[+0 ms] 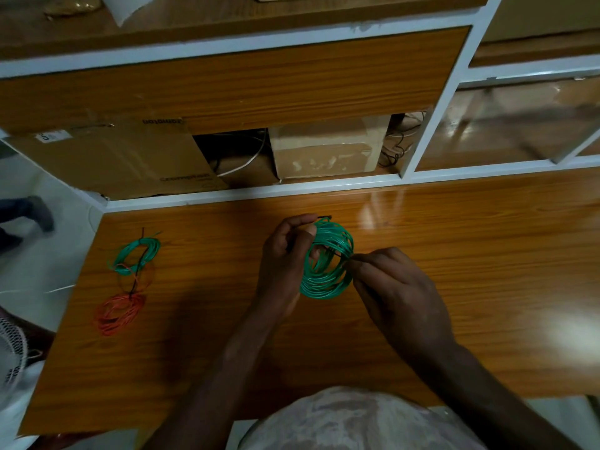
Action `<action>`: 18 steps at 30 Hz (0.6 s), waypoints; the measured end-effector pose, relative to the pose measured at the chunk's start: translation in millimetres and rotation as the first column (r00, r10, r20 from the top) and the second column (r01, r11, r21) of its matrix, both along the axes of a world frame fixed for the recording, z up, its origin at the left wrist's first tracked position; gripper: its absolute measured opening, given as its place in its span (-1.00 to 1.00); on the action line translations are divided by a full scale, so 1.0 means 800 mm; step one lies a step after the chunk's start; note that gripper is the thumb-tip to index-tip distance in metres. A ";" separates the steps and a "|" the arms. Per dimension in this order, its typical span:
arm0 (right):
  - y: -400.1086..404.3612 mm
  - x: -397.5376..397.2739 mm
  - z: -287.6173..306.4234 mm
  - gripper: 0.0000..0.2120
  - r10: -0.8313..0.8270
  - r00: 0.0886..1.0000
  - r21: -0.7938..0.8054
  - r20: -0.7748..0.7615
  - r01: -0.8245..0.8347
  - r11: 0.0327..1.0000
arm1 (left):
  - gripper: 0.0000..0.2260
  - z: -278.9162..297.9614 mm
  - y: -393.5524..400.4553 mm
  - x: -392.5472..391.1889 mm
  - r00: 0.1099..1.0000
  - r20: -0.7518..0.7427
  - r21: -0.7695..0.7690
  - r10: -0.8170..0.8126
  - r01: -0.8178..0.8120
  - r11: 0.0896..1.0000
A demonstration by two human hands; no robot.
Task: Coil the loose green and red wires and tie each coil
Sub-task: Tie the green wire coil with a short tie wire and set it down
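1. A wooden table (pixel 422 319) filled the lower view, with white-framed shelving (pixel 435 125) behind it.
2. Two cardboard boxes (pixel 328 147) sat in the open shelf bay beyond the table's far edge, with loose cables between and beside them.
3. At the table's left side lay a small green coil (pixel 138 254) and, nearer the person, a red coil (pixel 118 313); a thin black tie (pixel 139 261) ran across the green one toward the red one.
4. A faint reddish loop between those two coils was too dim to identify.
5. A white fan grille (pixel 11 352) was cut off at the left edge, and a dark blurred shape stood on the floor above it.
6. The person's pale shirt (pixel 357 420) blocked the table's near edge.
7. The big green coil (pixel 328 264) was held just above the table's middle, far side, between both hands, its many glossy turns loosely bunched and tilted toward the camera.
8. The left hand (pixel 285 254) curled round the coil's left rim, thumb near the top, where a short black tip (pixel 324 217) stuck out.
9. The right hand (pixel 396 287) pinched something thin at the coil's right rim; a dark strand crossed the coil's opening toward those fingertips.
10. Whether that strand was already knotted could not be told.
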State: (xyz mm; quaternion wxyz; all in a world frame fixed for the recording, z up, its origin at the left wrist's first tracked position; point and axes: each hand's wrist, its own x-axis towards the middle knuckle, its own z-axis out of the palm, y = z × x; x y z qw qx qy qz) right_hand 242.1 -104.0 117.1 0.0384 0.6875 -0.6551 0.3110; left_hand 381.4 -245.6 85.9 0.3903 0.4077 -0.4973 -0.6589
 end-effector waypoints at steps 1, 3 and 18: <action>0.000 0.000 0.000 -0.72 0.001 1.000 0.006 -0.001 -0.001 1.000 | -0.68 0.000 0.001 0.000 1.000 0.006 -0.009 -0.003 0.003 1.000; 0.000 0.002 -0.001 -0.72 -0.010 1.000 0.007 -0.004 0.010 1.000 | -0.67 0.000 0.001 0.000 0.999 0.042 -0.043 -0.002 0.004 0.999; -0.004 -0.001 -0.016 -0.76 -0.051 0.998 0.054 -0.033 0.053 0.997 | -0.87 -0.005 -0.005 0.003 0.996 0.067 -0.079 -0.059 0.064 0.995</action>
